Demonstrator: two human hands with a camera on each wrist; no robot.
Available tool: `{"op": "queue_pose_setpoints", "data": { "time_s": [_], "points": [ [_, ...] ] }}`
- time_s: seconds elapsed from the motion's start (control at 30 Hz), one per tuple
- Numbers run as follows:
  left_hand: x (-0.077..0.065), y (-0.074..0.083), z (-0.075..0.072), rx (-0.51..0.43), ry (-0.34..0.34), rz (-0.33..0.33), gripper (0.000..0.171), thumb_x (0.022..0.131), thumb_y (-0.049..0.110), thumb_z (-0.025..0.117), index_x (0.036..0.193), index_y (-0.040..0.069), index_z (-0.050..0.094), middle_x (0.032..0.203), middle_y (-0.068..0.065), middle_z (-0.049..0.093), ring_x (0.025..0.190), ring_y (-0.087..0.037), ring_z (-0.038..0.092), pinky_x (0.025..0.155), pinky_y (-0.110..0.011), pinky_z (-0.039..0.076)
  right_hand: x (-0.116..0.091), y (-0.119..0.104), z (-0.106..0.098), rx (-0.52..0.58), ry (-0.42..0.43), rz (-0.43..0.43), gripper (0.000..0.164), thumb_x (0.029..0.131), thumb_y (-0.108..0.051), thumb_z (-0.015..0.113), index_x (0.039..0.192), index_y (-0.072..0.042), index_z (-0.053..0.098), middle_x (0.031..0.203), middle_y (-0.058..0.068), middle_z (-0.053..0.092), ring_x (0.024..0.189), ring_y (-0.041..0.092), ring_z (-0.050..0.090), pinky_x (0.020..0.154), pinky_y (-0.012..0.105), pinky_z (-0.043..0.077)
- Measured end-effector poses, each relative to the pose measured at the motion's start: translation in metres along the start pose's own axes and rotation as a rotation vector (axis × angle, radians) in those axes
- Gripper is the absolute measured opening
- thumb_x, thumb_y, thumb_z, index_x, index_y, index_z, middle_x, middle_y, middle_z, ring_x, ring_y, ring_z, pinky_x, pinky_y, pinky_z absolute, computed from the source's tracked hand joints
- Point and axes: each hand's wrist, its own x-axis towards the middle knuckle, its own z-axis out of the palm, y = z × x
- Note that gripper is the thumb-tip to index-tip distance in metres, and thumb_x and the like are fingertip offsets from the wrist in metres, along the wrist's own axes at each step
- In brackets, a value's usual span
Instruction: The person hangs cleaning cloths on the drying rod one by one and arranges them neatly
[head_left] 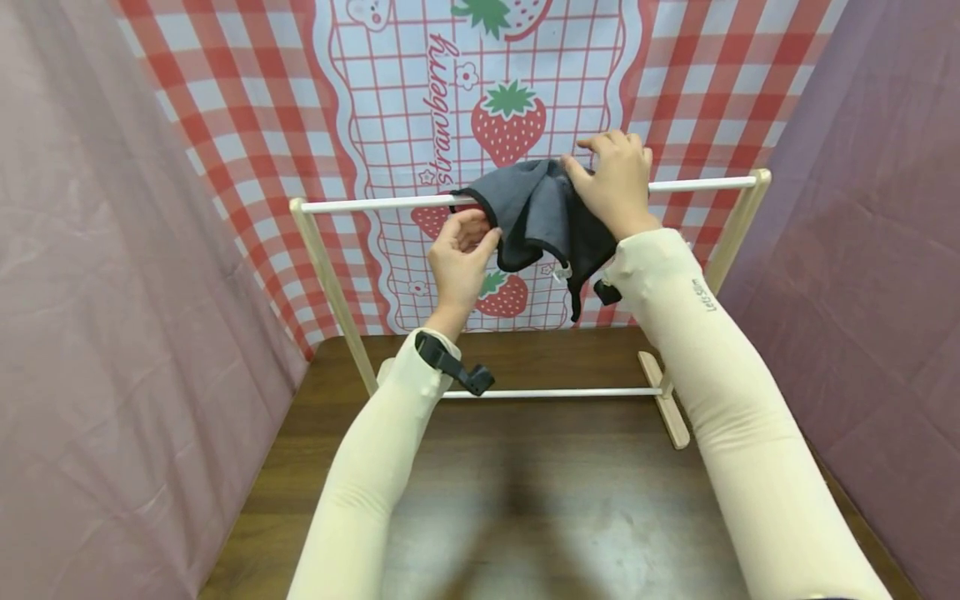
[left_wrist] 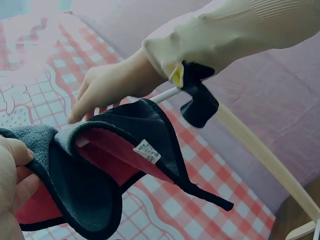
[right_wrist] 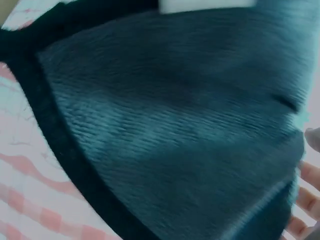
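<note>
A dark grey cloth [head_left: 534, 213] with black trim hangs bunched over the top white rod [head_left: 375, 202] of a wooden drying rack. My left hand [head_left: 480, 237] pinches the cloth's left edge just below the rod. Up at the rod, my right hand [head_left: 600, 171] grips the cloth's upper right part, thumb on the fabric. The left wrist view shows the cloth [left_wrist: 100, 165] with a red inner side and a white label [left_wrist: 146, 150], and the right hand [left_wrist: 107, 90] behind it. Grey fabric [right_wrist: 170, 125] fills the right wrist view.
The rack's wooden uprights [head_left: 330, 283] stand on a dark wooden table [head_left: 555, 500], with a lower white rod [head_left: 570, 392] between them. A red checked strawberry backdrop [head_left: 480, 92] hangs behind. Pink curtains [head_left: 112, 333] close both sides.
</note>
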Motion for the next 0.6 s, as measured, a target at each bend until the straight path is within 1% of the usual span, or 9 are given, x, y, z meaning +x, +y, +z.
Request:
{"op": "queue_pose_setpoints", "data": {
  "time_s": [0.07,0.13,0.2,0.27,0.37,0.43,0.5,0.6],
  "points": [
    [0.000,0.000,-0.001,0.001,0.003,0.002,0.021,0.082,-0.011,0.072,0.102,-0.011,0.065,0.090,-0.022,0.070,0.078,-0.018,0.068,0.072,-0.023,0.055,-0.002,0.001,-0.006,0.065,0.055,0.005,0.040,0.097,-0.030,0.064,0.125,-0.001,0.067,0.125,0.020,0.062,0.116,0.040,0.049,0.099,0.052,0.033],
    [0.000,-0.001,-0.002,0.002,0.005,0.006,0.021,0.082,-0.011,0.072,0.102,-0.011,0.064,0.090,-0.023,0.070,0.078,-0.012,0.067,0.071,-0.023,0.055,-0.005,0.005,-0.013,0.134,0.120,0.008,0.039,0.096,-0.027,0.065,0.124,0.000,0.067,0.122,0.020,0.062,0.115,0.038,0.049,0.100,0.046,0.033],
    [0.000,-0.002,-0.002,0.004,0.006,0.009,0.021,0.082,-0.011,0.072,0.102,-0.011,0.064,0.090,-0.023,0.070,0.077,-0.008,0.066,0.071,-0.023,0.055,-0.009,0.010,-0.020,0.209,0.204,0.009,0.037,0.094,-0.022,0.068,0.122,0.002,0.066,0.118,0.021,0.063,0.111,0.035,0.051,0.099,0.039,0.035],
    [0.000,-0.002,-0.003,0.009,0.007,0.012,0.022,0.083,-0.011,0.072,0.103,-0.011,0.064,0.090,-0.023,0.070,0.077,-0.008,0.066,0.072,-0.024,0.056,-0.015,0.016,-0.025,0.290,0.278,0.036,0.036,0.092,-0.019,0.070,0.120,0.003,0.066,0.113,0.019,0.063,0.105,0.026,0.054,0.094,0.030,0.037],
    [0.000,-0.002,-0.004,0.008,0.010,0.009,0.022,0.083,-0.010,0.072,0.103,-0.010,0.064,0.090,-0.022,0.070,0.079,-0.016,0.067,0.074,-0.027,0.057,-0.026,0.025,-0.029,0.420,0.360,0.129,0.034,0.089,-0.017,0.073,0.118,0.001,0.066,0.104,0.007,0.061,0.094,0.013,0.055,0.084,0.022,0.042],
    [0.000,-0.002,-0.004,0.004,0.012,0.007,0.022,0.083,-0.010,0.072,0.103,-0.010,0.064,0.090,-0.021,0.070,0.080,-0.019,0.068,0.074,-0.028,0.057,-0.035,0.031,-0.030,0.488,0.384,0.210,0.033,0.089,-0.017,0.074,0.118,-0.004,0.066,0.099,-0.003,0.056,0.089,0.005,0.053,0.079,0.019,0.044],
    [0.000,-0.002,-0.005,-0.002,0.015,0.007,0.022,0.083,-0.010,0.071,0.103,-0.010,0.063,0.090,-0.021,0.070,0.080,-0.021,0.068,0.074,-0.028,0.057,-0.045,0.037,-0.029,0.553,0.401,0.280,0.032,0.088,-0.016,0.075,0.116,-0.006,0.066,0.095,-0.009,0.053,0.085,0.003,0.053,0.077,0.019,0.045],
    [0.000,-0.003,-0.005,-0.006,0.018,0.008,0.022,0.083,-0.010,0.072,0.104,-0.010,0.063,0.090,-0.021,0.070,0.080,-0.020,0.068,0.073,-0.027,0.056,-0.059,0.046,-0.022,0.613,0.405,0.362,0.031,0.087,-0.014,0.075,0.115,-0.008,0.065,0.093,-0.008,0.054,0.083,0.003,0.053,0.076,0.018,0.044]
  ]
}}
